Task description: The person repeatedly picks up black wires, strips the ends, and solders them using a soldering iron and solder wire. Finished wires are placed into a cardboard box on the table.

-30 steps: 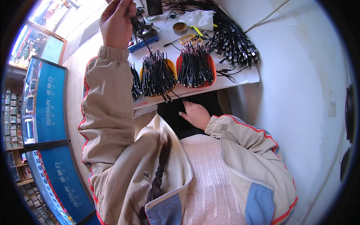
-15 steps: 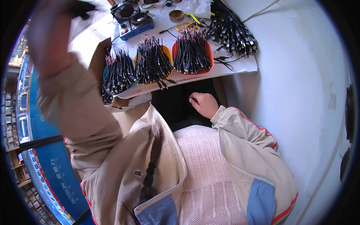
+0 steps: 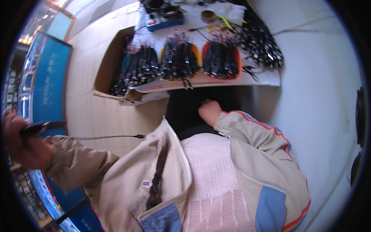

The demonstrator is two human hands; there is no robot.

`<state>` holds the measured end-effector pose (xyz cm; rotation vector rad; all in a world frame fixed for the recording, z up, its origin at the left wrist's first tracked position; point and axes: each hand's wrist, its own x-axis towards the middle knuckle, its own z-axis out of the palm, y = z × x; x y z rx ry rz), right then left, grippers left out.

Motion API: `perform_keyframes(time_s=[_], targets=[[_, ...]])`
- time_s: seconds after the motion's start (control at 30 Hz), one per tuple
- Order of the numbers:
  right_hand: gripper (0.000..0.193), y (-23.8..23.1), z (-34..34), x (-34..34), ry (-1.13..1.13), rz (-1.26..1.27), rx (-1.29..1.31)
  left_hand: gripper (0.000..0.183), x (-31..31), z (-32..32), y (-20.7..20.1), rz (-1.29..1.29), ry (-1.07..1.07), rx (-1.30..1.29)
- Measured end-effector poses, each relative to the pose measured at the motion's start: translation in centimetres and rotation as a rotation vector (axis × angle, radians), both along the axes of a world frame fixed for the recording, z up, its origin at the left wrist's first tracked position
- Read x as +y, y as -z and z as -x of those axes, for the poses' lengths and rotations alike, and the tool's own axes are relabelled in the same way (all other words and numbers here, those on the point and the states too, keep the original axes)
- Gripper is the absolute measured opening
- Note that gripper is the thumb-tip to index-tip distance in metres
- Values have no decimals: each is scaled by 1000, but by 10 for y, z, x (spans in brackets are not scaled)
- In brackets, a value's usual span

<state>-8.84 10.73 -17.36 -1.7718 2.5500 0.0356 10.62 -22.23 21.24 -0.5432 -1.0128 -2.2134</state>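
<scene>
Out at the far left, my left hand (image 3: 31, 149) is raised and closed round a black handheld thing (image 3: 35, 129), blurred, its exact kind not clear. A thin dark cable (image 3: 104, 137) stretches from beside that wrist toward my jacket and ends in a small black plug (image 3: 140, 136). Whether the cable joins the black thing is hidden. My right hand (image 3: 211, 112) rests on my dark-clothed lap, below the table edge. Its fingers are curled in, and nothing shows in them.
On the white table (image 3: 266, 78) stand a yellow container (image 3: 198, 54) and an orange one (image 3: 239, 60), both full of short black cables. More cables fill a cardboard box (image 3: 110, 62) and a pile (image 3: 261, 38). A blue device (image 3: 164, 24) and round tin (image 3: 208, 16) sit behind.
My left hand has swung down from the upper left to the left edge, and the trailing cable now shows. The view has shifted left. My right hand stays on my lap.
</scene>
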Motion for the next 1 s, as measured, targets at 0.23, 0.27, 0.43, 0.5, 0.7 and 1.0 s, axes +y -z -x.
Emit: perform_keyframes(time_s=[0.23,0.27,0.43,0.5,0.7,1.0], targets=[[11,15,5,15,-54,23,-207,15,-83,4,84,128,-478,-177],[11,19,5,14,-46,-25,-233,16,-95,8,85,126,-477,-151],[20,33,8,4,85,-335,-527,17,-142,29,100,118,-592,-95],[27,38,13,0,118,-458,-616,16,-159,32,110,124,-644,-142],[18,56,30,29,293,-517,-743,12,-216,36,150,-87,-569,-278],[22,118,31,56,663,-393,-723,24,-317,149,247,111,-627,-675]])
